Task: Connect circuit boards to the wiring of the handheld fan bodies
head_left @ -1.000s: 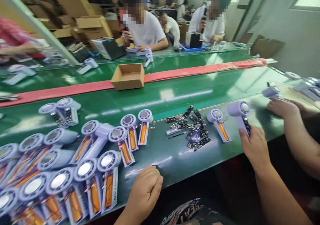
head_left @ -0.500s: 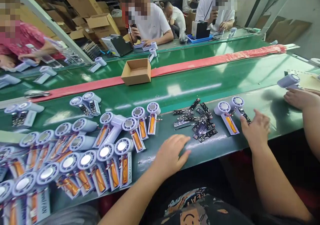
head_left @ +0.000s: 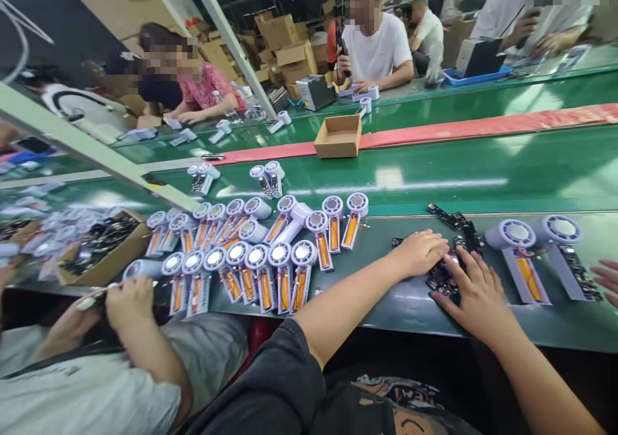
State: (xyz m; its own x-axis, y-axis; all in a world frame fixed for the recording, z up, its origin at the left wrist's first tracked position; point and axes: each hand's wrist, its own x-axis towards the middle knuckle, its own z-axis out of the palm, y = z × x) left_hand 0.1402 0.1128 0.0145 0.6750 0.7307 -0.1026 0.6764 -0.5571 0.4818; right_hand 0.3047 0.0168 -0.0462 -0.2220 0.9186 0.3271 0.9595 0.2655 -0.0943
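My right hand lies over a pile of small black circuit boards, fingers spread and open. Touching the pile's left side, my left hand has its fingers stretched out and partly covers the boards. Whether a board sits beneath either palm is hidden. Just right of the pile lies a lilac handheld fan with its handle opened on an orange battery. Beside it, another lilac fan has a black circuit board in its handle.
Several opened fans lie in rows to the left. A co-worker's hands work at far left beside a carton of dark parts. Another person's fingers enter at right. An open cardboard box stands on the green belt.
The view has swung left. My right hand has left the fan with the circuit board and come to the board pile. My left hand has moved right and forward to it.
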